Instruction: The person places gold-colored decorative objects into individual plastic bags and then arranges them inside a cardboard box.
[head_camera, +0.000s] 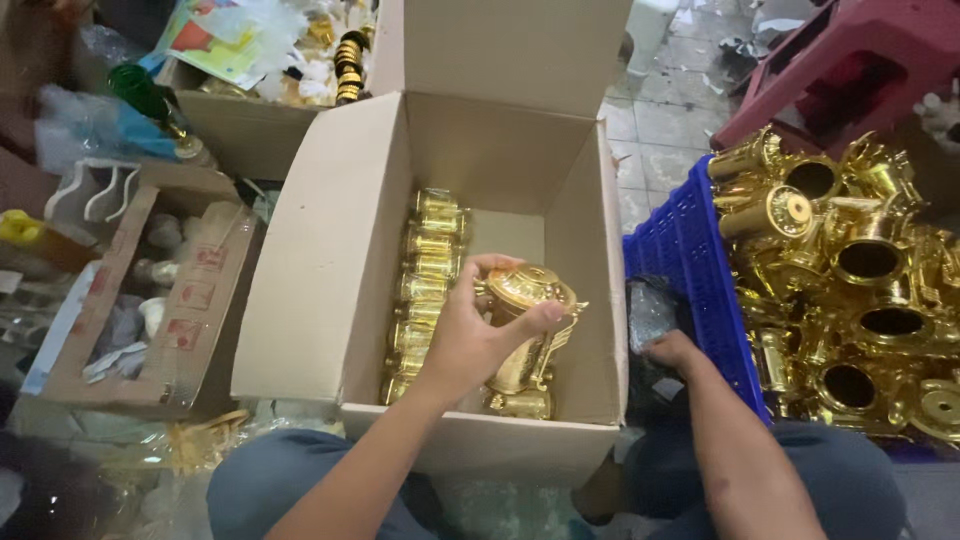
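Gold cup parts stand stacked along the left wall of the open cardboard box (330, 250), more gold pieces fill the blue crate (690, 270), and the left hand (470, 335) reaches into the box, grip clamped on a gold trophy cup (530, 330), while the right hand (672, 350) rests half hidden between box and crate, its grip impossible to tell.

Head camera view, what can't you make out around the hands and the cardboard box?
- Right hand: fingers hidden behind the box wall, beside the blue crate; whether it holds anything cannot be told.
- Gold cups stacked in the box: the lower ones are hidden by the left hand and the gold cup it holds.
- Crate: its right part is cut off by the frame edge.
- Far boxes at top left: contents blurred.
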